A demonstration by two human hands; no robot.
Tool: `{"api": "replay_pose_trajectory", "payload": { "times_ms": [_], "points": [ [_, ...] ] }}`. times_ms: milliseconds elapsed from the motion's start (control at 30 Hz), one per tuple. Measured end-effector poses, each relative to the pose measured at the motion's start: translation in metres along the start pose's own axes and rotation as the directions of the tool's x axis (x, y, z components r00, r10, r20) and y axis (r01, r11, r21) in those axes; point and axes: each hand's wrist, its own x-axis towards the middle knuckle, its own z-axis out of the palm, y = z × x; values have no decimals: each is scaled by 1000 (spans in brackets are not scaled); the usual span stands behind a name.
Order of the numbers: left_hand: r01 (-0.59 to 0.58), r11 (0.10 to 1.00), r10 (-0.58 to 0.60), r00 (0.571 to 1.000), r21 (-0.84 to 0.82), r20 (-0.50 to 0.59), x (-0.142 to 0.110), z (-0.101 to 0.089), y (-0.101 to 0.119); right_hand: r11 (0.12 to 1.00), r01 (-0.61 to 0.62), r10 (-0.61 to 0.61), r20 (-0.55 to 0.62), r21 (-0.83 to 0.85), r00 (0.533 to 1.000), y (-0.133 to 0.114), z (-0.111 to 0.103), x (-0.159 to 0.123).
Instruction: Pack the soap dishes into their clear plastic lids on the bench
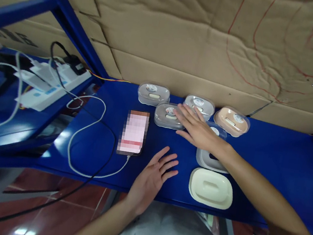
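Observation:
My right hand (198,129) reaches forward over the blue shelf (270,162), fingers stretched flat, fingertips touching a grey lidded box (166,116). My left hand (153,178) lies open near the front edge, palm down, holding nothing. Under my right wrist sits an open white box base (207,161), and its cream lid (211,187) lies just in front. More clear-lidded boxes stand behind: a grey one (153,93), a second grey one (201,104) and a peach one (231,121). A phone (133,131) lies left of my hands.
A white cable (81,149) runs from the phone to a white power strip (52,86) at the left, with a black cable (102,164) trailing to the tiled floor. Cardboard (200,41) lines the wall behind. A blue rack post (58,4) slants across the upper left.

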Motion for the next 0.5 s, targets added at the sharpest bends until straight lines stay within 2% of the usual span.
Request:
{"api": "replay_pose_trajectory", "payload": {
  "times_ms": [100,200,333,400,500],
  "points": [
    [-14,999,14,1000,50,0,-3,1,1,997,-66,68,-41,36,997,-14,-30,-42],
    [-40,993,40,999,115,4,-5,1,3,982,-95,108,-70,162,992,-43,-48,-100],
    [-74,969,66,997,234,40,-10,0,2,991,-123,124,-23,59,992,-94,-40,-165],
    [-82,944,62,995,320,73,-12,-1,-1,991,-133,133,-46,0,990,-113,-29,-181],
    [-83,893,34,993,442,116,-14,-1,-7,988,-155,154,-123,-1,980,-126,-17,-189]
  ]
}}
